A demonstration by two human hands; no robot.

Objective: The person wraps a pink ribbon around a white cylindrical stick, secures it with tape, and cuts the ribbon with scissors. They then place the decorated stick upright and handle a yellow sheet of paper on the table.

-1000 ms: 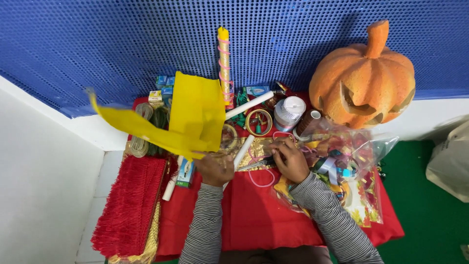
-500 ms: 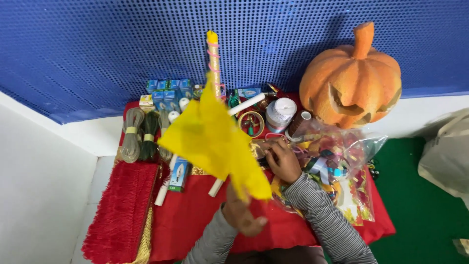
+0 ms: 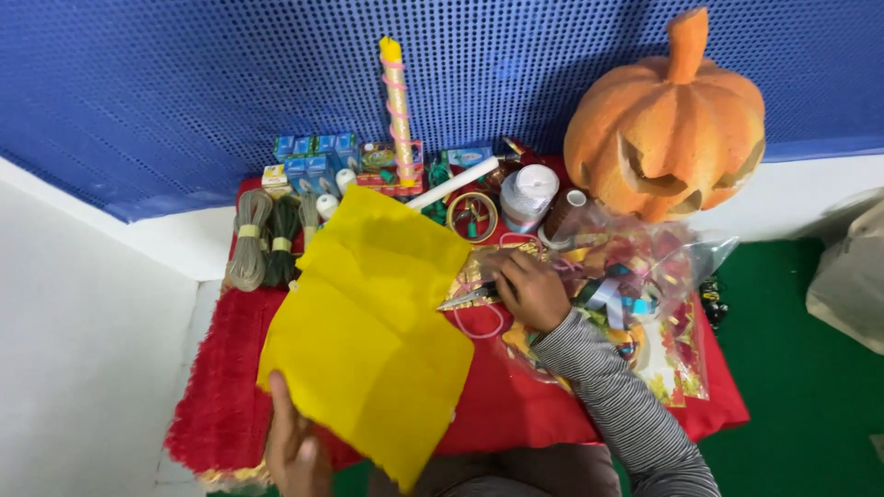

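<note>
My left hand (image 3: 296, 448) pinches the yellow felt sheet (image 3: 373, 327) by its lower edge above the red-covered surface (image 3: 552, 405), my right hand (image 3: 534, 290) is closed on scissors (image 3: 470, 296), and the floppy sheet could sag and slip.

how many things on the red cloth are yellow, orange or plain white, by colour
yellow: 1, the yellow sheet held by the left hand
orange: 1, the carved pumpkin
white: 2, the white tube and the white spool
total: 4
</note>
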